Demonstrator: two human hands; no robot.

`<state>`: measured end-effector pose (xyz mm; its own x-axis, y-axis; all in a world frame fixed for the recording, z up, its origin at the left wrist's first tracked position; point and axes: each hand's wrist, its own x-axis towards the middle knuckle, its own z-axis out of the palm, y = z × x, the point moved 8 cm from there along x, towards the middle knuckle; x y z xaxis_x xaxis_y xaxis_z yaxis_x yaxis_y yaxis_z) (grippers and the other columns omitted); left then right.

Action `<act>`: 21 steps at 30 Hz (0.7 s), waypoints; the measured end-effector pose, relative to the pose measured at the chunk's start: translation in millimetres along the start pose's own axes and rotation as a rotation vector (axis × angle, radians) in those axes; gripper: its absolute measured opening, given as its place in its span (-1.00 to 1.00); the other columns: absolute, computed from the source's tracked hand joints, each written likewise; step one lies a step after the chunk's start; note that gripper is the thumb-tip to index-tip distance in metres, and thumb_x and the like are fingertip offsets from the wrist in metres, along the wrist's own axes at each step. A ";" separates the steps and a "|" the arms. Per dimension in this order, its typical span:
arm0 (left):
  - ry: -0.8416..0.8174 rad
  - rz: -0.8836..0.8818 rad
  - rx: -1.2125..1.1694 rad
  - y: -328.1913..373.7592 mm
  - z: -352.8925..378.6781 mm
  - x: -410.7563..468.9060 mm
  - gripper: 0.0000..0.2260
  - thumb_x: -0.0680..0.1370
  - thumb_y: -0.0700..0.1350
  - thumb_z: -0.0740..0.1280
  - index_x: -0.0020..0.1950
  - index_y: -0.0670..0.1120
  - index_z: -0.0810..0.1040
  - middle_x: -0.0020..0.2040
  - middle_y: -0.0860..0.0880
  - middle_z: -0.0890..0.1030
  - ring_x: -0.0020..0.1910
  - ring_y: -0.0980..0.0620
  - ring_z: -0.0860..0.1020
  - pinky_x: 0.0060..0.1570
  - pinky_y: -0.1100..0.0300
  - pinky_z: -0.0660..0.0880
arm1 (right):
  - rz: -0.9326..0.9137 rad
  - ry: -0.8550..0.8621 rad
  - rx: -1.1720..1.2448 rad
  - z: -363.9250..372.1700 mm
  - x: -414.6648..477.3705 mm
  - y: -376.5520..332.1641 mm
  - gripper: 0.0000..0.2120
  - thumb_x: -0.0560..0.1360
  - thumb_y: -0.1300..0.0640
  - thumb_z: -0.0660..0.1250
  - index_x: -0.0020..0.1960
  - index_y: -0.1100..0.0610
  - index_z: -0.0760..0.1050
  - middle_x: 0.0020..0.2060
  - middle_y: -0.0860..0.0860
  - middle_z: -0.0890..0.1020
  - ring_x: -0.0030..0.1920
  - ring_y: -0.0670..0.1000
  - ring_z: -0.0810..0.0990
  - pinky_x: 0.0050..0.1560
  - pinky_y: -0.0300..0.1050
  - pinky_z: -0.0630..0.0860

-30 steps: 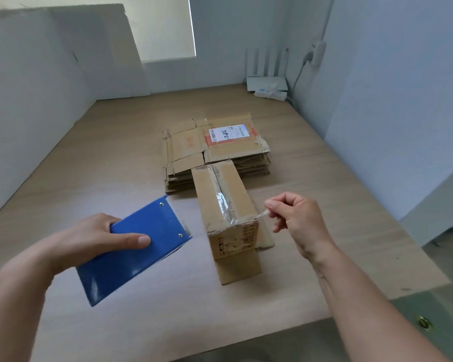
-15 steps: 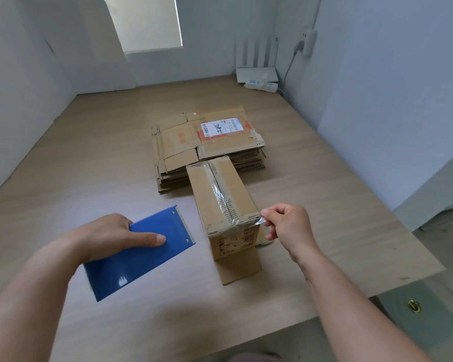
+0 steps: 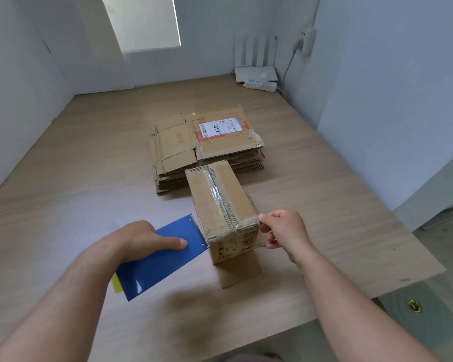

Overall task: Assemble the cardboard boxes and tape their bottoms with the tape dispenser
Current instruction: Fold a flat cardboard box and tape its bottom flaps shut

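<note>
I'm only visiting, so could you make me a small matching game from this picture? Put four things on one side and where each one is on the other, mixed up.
Things
1. tape dispenser
2. taped box
3. stack of flat boxes
4. router

Places
A. far right corner of the table, by the wall
B. nearest the person, with the right hand pinching its near corner
C. held in the left hand
D. middle of the table, just behind the taped box

Pairs: 1-C, 2-B, 3-D, 4-A
</note>
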<state>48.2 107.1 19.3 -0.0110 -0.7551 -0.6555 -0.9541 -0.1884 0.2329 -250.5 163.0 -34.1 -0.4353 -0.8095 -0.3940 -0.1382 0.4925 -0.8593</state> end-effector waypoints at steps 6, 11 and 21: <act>0.015 -0.008 0.007 4.3 -2.0 0.9 -0.51 0.34 0.34 0.41 -0.14 -0.10 0.54 -0.15 -0.04 0.59 -0.18 0.02 0.55 -0.25 0.18 0.35 | -0.250 0.209 -0.350 -14.2 -14.1 -22.9 -0.82 0.51 -0.01 0.33 -0.08 0.11 0.56 -0.16 -0.01 0.61 -0.10 0.04 0.56 -0.23 -0.16 0.40; 0.011 -0.053 -0.016 0.6 1.5 0.2 -0.49 0.32 0.35 0.42 -0.09 -0.09 0.52 -0.11 -0.05 0.57 -0.14 0.01 0.54 -0.17 0.16 0.38 | -0.311 0.141 -0.271 12.8 -22.4 -23.3 -0.79 0.53 -0.01 0.31 -0.16 0.12 0.50 -0.23 -0.03 0.57 -0.19 -0.05 0.51 -0.29 -0.23 0.36; 0.351 -0.127 0.428 -47.0 18.8 13.2 -0.68 0.52 0.21 0.20 0.05 0.00 0.48 -0.16 0.06 0.54 -0.13 0.02 0.55 -0.24 0.21 0.37 | -0.264 0.122 -0.147 9.2 -15.7 -23.2 -0.79 0.50 0.08 0.36 -0.21 0.20 0.49 -0.31 0.01 0.56 -0.26 -0.01 0.47 -0.28 -0.13 0.36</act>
<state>87.3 117.7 -13.8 0.1420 -0.9205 -0.3641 -0.9786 -0.0752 -0.1916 -232.3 161.4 -11.0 -0.4699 -0.8753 -0.1143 -0.3835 0.3190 -0.8667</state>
